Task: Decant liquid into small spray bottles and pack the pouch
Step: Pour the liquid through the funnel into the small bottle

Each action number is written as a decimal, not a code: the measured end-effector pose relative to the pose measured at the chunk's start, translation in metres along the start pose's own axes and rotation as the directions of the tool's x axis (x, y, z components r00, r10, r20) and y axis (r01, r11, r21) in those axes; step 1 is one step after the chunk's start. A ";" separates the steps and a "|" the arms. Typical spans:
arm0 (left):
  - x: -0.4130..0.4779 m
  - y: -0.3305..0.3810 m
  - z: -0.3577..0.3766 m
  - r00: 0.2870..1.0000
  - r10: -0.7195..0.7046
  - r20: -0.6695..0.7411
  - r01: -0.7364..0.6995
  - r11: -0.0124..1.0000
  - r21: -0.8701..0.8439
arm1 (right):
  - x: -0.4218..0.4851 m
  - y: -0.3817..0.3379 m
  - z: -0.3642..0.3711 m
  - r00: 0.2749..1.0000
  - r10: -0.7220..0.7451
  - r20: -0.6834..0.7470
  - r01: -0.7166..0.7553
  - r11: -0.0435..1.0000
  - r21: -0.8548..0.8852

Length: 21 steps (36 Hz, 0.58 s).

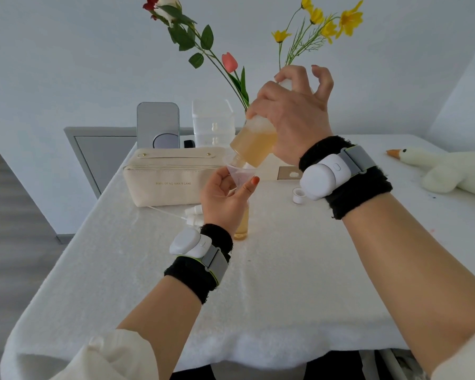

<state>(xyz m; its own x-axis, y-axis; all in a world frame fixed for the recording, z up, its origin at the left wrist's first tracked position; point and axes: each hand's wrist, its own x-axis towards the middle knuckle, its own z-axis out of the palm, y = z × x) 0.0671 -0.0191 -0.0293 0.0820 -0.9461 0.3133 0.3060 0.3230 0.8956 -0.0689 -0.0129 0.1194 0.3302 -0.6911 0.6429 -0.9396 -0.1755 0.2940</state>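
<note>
Cream sleeve pushed back at the near table edge. Left hand pinching a small clear plastic funnel between thumb and fingertips, above a small clear bottle of amber liquid upright mid-table on the white cloth-covered table. Right hand curled round a tilted frosted bottle of amber liquid, little finger lifted, mouth at the funnel. Cream zipped fabric pouch behind, toward the far left corner. Small white cap lying right of the funnel.
</note>
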 end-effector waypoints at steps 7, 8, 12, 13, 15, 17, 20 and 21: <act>-0.001 -0.002 -0.001 1.000 0.001 0.001 -0.001 1.000 0.011 | -0.008 0.005 0.008 0.995 0.102 0.004 -0.102 0.991 0.090; -0.001 -0.002 0.000 1.000 -0.003 0.000 0.003 1.000 0.014 | -0.009 0.006 0.010 0.993 0.120 0.009 -0.120 0.987 0.111; -0.002 -0.004 0.000 1.000 -0.018 -0.003 0.018 1.000 0.012 | -0.015 0.010 0.016 0.977 0.211 0.030 -0.213 0.955 0.207; -0.002 -0.004 0.000 1.000 -0.020 -0.003 0.020 1.000 0.012 | -0.017 0.011 0.018 0.970 0.239 0.036 -0.240 0.942 0.233; -0.003 -0.005 0.000 1.000 -0.022 -0.004 0.022 1.000 0.015 | -0.020 0.011 0.022 0.954 0.293 0.058 -0.297 0.909 0.293; -0.003 -0.006 0.000 1.000 -0.023 -0.003 0.023 1.000 0.016 | -0.022 0.012 0.025 0.937 0.338 0.087 -0.345 0.863 0.369; -0.003 -0.005 0.000 1.000 -0.025 -0.004 0.025 1.000 0.006 | -0.026 0.015 0.031 0.915 0.384 0.126 -0.395 0.786 0.475; -0.003 -0.005 -0.001 1.000 -0.025 -0.005 0.025 1.000 0.003 | -0.028 0.015 0.033 0.906 0.399 0.143 -0.413 0.759 0.503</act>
<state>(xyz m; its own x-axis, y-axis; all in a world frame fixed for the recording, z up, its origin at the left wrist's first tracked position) 0.0660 -0.0182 -0.0351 0.0786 -0.9540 0.2893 0.3050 0.2993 0.9041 -0.0954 -0.0193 0.0827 -0.0883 -0.7960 0.5988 -0.8951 -0.2004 -0.3984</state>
